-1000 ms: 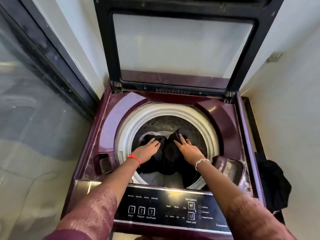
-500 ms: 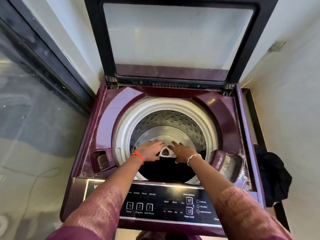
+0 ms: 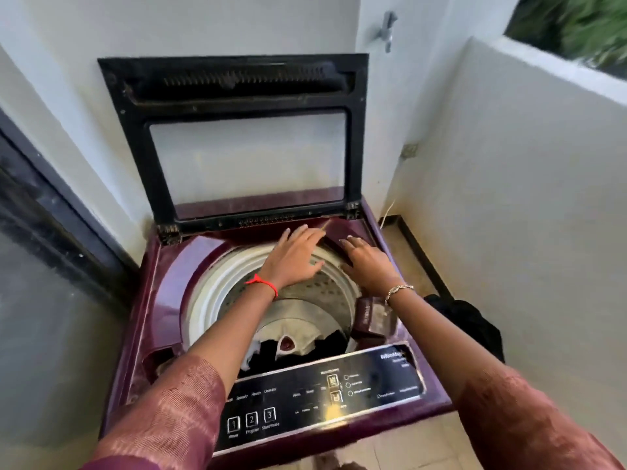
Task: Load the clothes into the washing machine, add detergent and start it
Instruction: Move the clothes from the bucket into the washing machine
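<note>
Both hands are up out of the drum (image 3: 210, 293) now. The left hand (image 3: 295, 256) and right hand (image 3: 369, 266) are over its back-right rim, fingers spread, holding nothing. Dark and white clothes (image 3: 268, 351) lie at the bottom of the maroon washing machine (image 3: 159, 300), lid (image 3: 237, 103) standing upright. A black bundle (image 3: 471, 323) sits on the floor to the right.

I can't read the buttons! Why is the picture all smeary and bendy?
Head view: motion blur smears the control panel lettering and the greenery at top right; a yellowish glare patch sits on that panel; the wide-angle lens bends the walls and the lid outward.
</note>
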Available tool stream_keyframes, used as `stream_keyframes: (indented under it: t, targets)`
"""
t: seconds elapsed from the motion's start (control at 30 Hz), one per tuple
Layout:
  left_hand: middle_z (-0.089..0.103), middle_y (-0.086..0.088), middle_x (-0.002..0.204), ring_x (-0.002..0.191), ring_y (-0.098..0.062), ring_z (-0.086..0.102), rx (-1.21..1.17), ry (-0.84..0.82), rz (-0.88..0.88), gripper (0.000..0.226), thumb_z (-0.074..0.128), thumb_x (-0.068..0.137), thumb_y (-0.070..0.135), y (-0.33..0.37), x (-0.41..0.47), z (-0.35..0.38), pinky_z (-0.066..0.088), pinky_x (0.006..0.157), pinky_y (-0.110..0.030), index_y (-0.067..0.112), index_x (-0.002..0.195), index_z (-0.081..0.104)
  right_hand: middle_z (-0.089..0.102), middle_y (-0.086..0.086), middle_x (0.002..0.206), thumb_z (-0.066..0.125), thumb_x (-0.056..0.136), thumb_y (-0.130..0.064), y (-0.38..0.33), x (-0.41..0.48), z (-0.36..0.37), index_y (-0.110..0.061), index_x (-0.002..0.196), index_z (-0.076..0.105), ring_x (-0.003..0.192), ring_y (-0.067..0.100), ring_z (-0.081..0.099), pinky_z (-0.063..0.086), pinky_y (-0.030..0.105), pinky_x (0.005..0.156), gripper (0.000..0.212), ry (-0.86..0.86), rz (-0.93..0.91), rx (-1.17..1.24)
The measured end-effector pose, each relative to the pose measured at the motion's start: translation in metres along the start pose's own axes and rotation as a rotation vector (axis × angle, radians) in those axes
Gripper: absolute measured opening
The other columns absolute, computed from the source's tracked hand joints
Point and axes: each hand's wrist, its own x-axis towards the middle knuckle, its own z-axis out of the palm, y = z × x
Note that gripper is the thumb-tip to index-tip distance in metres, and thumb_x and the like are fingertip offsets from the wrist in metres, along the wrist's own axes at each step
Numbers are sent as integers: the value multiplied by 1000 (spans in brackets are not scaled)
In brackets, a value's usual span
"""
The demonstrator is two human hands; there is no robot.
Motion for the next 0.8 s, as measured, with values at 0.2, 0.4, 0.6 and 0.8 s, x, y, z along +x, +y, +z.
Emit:
stream_keyframes:
  t: [0.2,0.4,0.6,0.8]
  targets:
    - [24,0,154,145,-21,11,118,24,219,70,51,88,42,78,29,-7,6,118,-44,18,147,21,40,10,143,50,92,-27,59,-64,-35,-11,138,35,129,27,41,37,39,101,51,117,172,8]
    - [28,-2,152,144,-22,16,96,-64,386,66,52,89,38,157,67,25,14,118,-43,16,145,24,36,10,146,50,92,-27,133,-121,-28,-9,138,33,130,27,40,38,37,100,52,116,382,33]
    - [22,-1,154,145,-21,11,110,-247,449,71,54,88,38,235,130,88,12,118,-46,18,147,20,41,9,141,51,92,-31,246,-165,13,-9,135,36,125,28,44,42,40,95,51,47,526,94]
    - [8,-2,157,146,-25,-4,157,-506,421,86,56,86,44,284,195,170,5,116,-55,17,149,6,26,13,150,53,89,-39,351,-185,82,-10,144,19,135,29,31,39,42,103,71,-147,601,228]
